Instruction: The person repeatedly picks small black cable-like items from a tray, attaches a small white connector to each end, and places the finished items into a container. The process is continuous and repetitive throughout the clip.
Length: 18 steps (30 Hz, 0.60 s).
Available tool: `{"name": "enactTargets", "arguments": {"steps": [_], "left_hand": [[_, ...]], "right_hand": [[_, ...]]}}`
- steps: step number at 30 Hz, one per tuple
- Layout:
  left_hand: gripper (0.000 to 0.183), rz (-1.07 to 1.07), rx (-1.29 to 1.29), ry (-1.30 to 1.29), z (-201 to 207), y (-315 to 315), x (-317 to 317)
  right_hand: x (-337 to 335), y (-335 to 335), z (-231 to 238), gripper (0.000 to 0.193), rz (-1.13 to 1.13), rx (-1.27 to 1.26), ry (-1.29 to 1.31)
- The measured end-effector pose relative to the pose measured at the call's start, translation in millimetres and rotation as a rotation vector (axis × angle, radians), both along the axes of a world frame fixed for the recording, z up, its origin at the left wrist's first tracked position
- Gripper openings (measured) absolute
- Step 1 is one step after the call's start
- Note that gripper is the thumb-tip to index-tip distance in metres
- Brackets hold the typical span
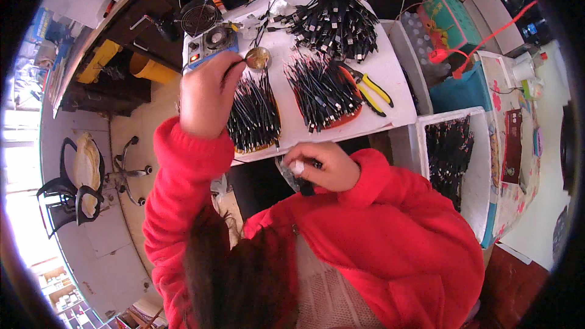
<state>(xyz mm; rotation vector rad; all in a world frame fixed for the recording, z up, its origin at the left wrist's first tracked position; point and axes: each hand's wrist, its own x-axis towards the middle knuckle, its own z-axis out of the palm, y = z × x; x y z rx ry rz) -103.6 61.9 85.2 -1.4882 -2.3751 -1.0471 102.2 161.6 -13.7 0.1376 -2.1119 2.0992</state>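
My left hand (210,94) is raised over the left side of the white table, its fingers closed in a pinch beside a small round tin (258,58). Whatever is between those fingertips is hidden. Below the tin lies a bundle of short black cables (255,113) with bared wire ends. A second cable bundle (326,94) rests in an orange tray to its right. My right hand (326,167) is curled just off the table's near edge, with something white on a fingertip. Clear plastic (284,172) shows beside it; what the fingers hold cannot be made out.
Behind the tin sits a blue soldering unit (213,42) with a lit switch. Yellow-handled pliers (373,92) lie at the table's right. A heap of USB cables (335,21) covers the far side. A white foam box (481,164) of black cables stands at right.
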Motion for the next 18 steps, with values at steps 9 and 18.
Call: {"name": "enactTargets", "arguments": {"steps": [9, 18], "left_hand": [[0.010, 0.007, -0.482, 0.170, -126, 69, -96], [0.011, 0.060, -0.677, 0.173, -144, 74, -107]], "right_hand": [[-13, 24, -26, 0.016, 0.091, -0.009, -0.074], [-25, 32, -34, 0.016, 0.094, -0.038, -0.101]]}}
